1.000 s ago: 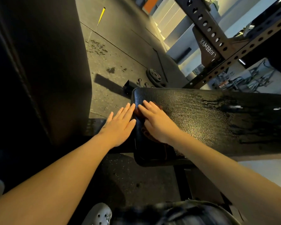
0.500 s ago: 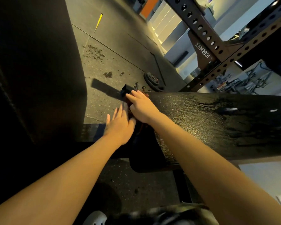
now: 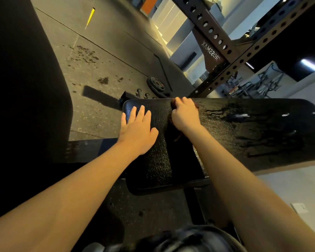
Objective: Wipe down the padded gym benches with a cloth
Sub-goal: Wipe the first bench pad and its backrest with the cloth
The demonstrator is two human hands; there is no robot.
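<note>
Left hand (image 3: 136, 131) lies flat on the bench (image 3: 244, 128); right hand (image 3: 185, 115) grips the cloth (image 3: 173, 104). Cloth appears soft, limp; keep it bunched under the palm.

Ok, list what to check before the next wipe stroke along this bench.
1. Grip on the cloth: ok, the right hand has its fingers curled over it at the pad's far edge.
2. Bracing: ok, the left hand lies flat on the bench pad.
3. Wet streaks right of the cloth: not ok, unwiped.
4. Stroke path to the right: ok, no loose item shows on the pad.
5. Cloth condition: cannot tell, mostly hidden under the hand.
</note>
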